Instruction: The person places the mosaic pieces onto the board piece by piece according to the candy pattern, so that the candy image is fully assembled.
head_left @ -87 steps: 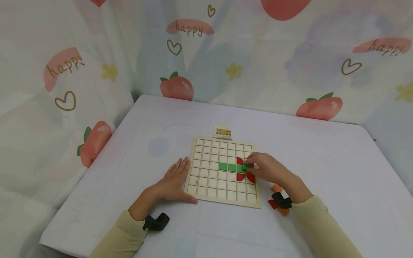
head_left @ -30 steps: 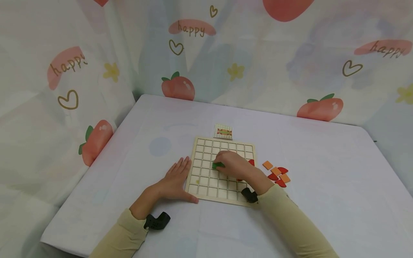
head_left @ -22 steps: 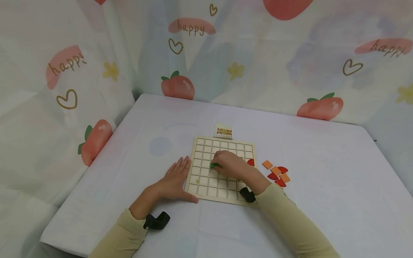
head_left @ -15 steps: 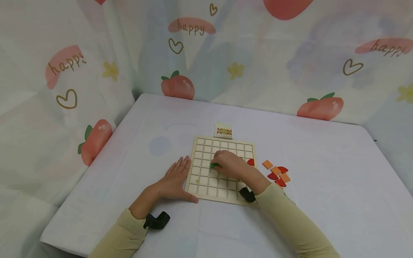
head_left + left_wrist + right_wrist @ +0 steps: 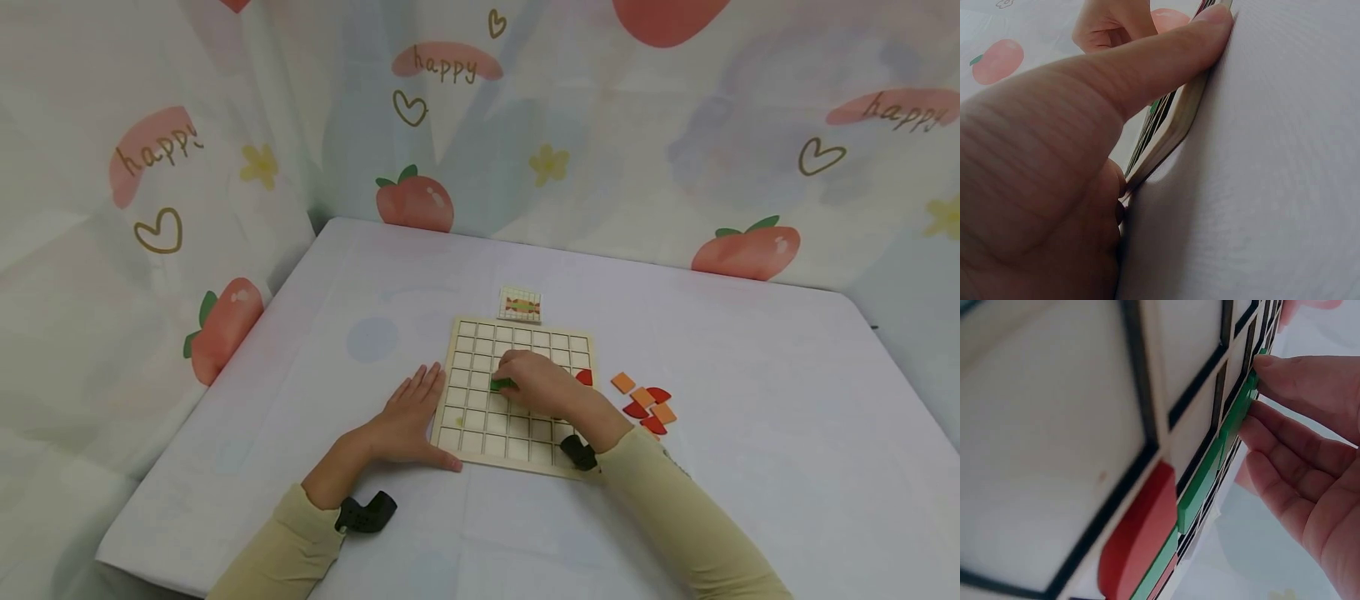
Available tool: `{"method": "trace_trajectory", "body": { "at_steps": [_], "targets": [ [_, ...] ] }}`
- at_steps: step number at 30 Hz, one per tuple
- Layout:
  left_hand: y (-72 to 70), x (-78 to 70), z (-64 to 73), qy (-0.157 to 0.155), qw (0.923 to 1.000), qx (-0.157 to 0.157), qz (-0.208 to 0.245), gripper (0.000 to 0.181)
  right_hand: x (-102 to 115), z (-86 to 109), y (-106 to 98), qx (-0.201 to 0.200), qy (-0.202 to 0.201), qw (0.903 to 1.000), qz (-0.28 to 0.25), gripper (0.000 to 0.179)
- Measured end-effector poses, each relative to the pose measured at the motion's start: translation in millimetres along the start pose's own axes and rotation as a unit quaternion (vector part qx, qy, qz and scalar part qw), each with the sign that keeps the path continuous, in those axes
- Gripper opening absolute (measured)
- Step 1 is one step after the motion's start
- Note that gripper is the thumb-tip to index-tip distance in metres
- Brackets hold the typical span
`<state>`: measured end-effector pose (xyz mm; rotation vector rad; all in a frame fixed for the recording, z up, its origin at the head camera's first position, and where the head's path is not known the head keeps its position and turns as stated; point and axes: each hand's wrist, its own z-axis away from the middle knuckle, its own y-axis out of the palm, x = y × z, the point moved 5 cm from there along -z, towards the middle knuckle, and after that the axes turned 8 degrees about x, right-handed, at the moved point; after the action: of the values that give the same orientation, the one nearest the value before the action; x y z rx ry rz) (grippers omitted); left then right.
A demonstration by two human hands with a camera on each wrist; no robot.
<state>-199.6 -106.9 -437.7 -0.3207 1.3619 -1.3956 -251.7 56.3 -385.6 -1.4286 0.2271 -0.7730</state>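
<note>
A wooden grid board lies on the table. My right hand is over its middle, with thumb and fingers pinching a green square tile at a cell left of centre. The right wrist view shows more green tiles in the same row and a red rounded tile beside them; the hand and forearm hide most of these in the head view. My left hand rests with fingers spread against the board's left edge, its thumb at the near edge.
Loose orange square tiles and red rounded tiles lie right of the board. Behind it is a small pattern card. A printed cloth hangs along the table's far side.
From the board's right edge, my right hand has moved left along the green row and now holds a green tile there. Over the last half second it has barely moved. The left hand stays put.
</note>
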Motion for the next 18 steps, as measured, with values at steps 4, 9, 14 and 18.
{"method": "trace_trajectory", "body": {
  "at_steps": [4, 9, 14, 18],
  "targets": [
    [-0.6, 0.2, -0.1, 0.000, 1.0000, 0.000, 0.001, 0.126, -1, -2.1, -1, 0.008, 0.002, 1.0000, 0.004, 0.011],
    [0.5, 1.1, -1.3, 0.000, 1.0000, -0.003, 0.000, 0.126, -5, -0.3, -2, 0.011, 0.010, 0.9998, -0.015, 0.015],
    [1.2, -0.2, -1.6, 0.003, 1.0000, -0.004, 0.000, 0.127, -18, 13.9, -2, -0.001, 0.033, 0.9991, -0.026, 0.021],
    [0.1, -1.4, -0.2, 0.002, 1.0000, -0.006, -0.002, 0.127, -30, 26.0, -4, -0.012, 0.052, 0.9980, -0.033, 0.024]
  ]
}}
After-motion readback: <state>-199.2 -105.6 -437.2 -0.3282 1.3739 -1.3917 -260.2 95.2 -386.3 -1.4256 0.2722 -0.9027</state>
